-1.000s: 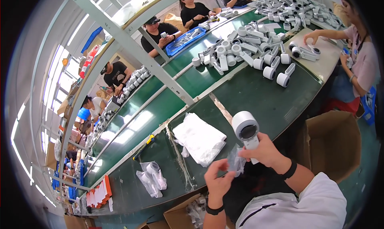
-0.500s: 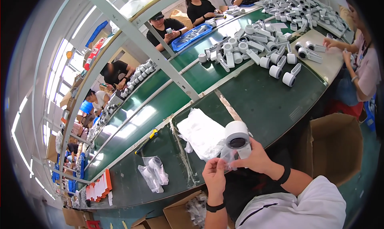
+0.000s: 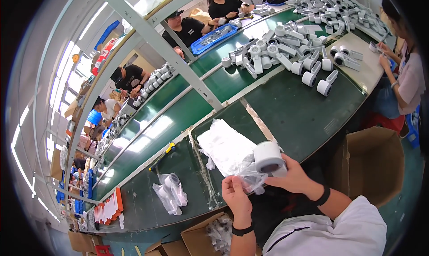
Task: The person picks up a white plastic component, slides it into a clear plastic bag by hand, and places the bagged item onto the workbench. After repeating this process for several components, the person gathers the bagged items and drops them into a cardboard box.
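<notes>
My right hand (image 3: 296,178) is closed round the handle of a white handheld device (image 3: 267,152), whose round head has a dark opening facing me. My left hand (image 3: 237,201) pinches the edge of a clear plastic bag (image 3: 251,182), which stretches across to just below the device. Whether the device's handle is inside the bag I cannot tell. Under and beyond them lies a stack of thin white plastic bags (image 3: 225,145) on the green bench (image 3: 308,117). Further left lies a bagged device (image 3: 171,193), near a yellow and black utility knife (image 3: 162,156).
A pile of white devices (image 3: 277,50) covers the far right bench. Orange-edged boxes (image 3: 109,207) stand at the left end. Below are an open carton (image 3: 375,166) and a carton of bagged pieces (image 3: 201,238). A metal frame post (image 3: 178,66) rises ahead; co-workers sit around.
My right hand and the device have moved slightly right and down, away from my left hand. More of the clear bag now shows spread between the hands.
</notes>
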A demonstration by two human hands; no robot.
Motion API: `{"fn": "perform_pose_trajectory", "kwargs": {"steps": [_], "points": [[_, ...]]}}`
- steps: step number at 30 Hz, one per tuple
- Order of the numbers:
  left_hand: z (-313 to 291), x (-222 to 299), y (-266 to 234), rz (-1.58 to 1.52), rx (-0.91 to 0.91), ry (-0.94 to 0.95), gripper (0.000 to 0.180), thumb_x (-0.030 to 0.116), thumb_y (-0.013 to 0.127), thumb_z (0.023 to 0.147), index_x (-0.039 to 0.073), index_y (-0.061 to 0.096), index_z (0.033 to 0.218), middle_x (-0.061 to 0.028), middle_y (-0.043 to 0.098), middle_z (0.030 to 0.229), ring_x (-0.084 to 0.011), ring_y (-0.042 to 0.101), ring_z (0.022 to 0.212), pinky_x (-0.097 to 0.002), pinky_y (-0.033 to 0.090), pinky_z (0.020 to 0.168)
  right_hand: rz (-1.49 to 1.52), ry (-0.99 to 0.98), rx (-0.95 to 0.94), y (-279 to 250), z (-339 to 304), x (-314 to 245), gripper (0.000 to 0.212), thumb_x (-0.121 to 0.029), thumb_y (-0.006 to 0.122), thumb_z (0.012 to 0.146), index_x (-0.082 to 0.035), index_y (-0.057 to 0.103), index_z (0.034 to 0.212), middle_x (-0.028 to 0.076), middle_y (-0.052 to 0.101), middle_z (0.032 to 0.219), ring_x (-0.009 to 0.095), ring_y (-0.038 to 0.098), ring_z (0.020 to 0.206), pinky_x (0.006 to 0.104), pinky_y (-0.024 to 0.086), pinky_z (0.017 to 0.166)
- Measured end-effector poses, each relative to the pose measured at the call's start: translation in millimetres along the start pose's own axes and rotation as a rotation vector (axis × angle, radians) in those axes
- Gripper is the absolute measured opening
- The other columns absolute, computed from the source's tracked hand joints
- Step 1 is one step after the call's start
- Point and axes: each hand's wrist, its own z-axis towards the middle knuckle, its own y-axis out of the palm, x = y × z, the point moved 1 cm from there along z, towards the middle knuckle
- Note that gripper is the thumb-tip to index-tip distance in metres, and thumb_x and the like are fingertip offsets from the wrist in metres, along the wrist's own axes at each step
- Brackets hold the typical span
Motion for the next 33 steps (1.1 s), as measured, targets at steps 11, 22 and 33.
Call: {"fn": "perform_pose_trajectory", "kwargs": {"steps": [11, 22, 33], "points": [[3.2, 20.1, 14.2, 0.277, -0.311, 0.069, 0.013, 0.008, 0.064, 0.094, 0.0, 0.063, 0.103, -0.0035, 0.064, 0.097, -0.0045, 0.055, 0.069, -0.0192, 0.042, 0.058, -0.441, 0.096, -0.713, -38.8, 3.3, -22.4, 0.092, -0.035, 0.065, 0.09, -0.012, 0.004, 0.155, 0.016, 0.069, 0.098, 0.03, 0.067, 0.082, 0.036, 0.052, 0.075], [3.3, 21.7, 8.0, 0.539, -0.354, 0.292, 0.009, 0.005, 0.07, 0.087, 0.0, 0.069, 0.094, -0.0073, 0.063, 0.106, -0.0075, 0.055, 0.067, -0.0207, 0.045, 0.062, -0.613, -0.053, -0.382, -9.4, 4.5, 1.1, 0.053, -0.03, 0.06, 0.093, -0.013, 0.044, 0.14, 0.019, 0.068, 0.093, 0.034, 0.067, 0.085, 0.0381, 0.052, 0.076], [-31.0, -5.2, 20.1, 0.786, -0.532, 0.627, 0.016, -0.001, 0.077, 0.076, 0.002, 0.069, 0.089, -0.0105, 0.058, 0.097, -0.0188, 0.062, 0.068, -0.0274, 0.05, 0.059, 0.269, 0.23, -0.181, 12.3, 12.3, 43.9, 0.063, -0.001, 0.05, 0.091, -0.01, 0.031, 0.15, 0.01, 0.064, 0.101, 0.018, 0.063, 0.077, 0.0302, 0.054, 0.066]]}}
